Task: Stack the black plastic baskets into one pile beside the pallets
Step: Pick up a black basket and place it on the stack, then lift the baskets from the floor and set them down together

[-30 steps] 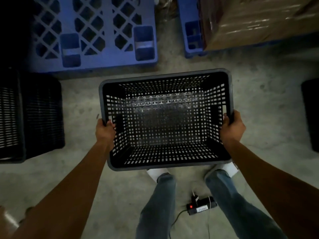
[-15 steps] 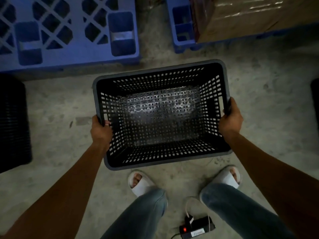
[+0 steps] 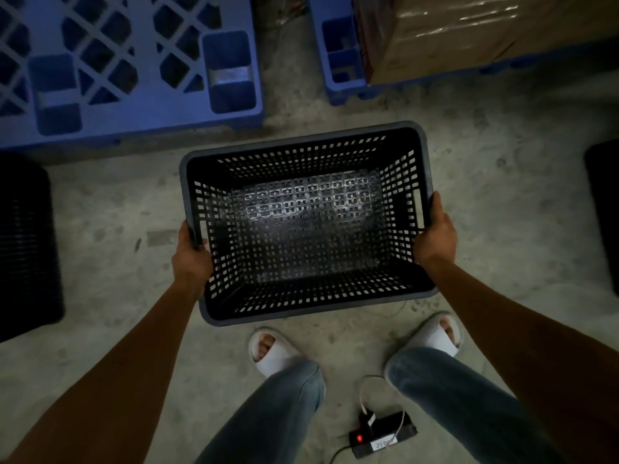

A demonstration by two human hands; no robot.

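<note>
From the head view, both hands gripped an empty black basket (image 3: pixel 308 216) by its short rims, left hand (image 3: pixel 191 259) and right hand (image 3: pixel 435 234), above the concrete floor (image 3: pixel 502 202), near two blue pallets (image 3: pixel 134 72).

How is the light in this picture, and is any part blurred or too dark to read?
Head view: dim overall; glare on the held basket's floor; dark basket at left edge is smeared and nearly black; the wide lens bends the blue pallet.
</note>
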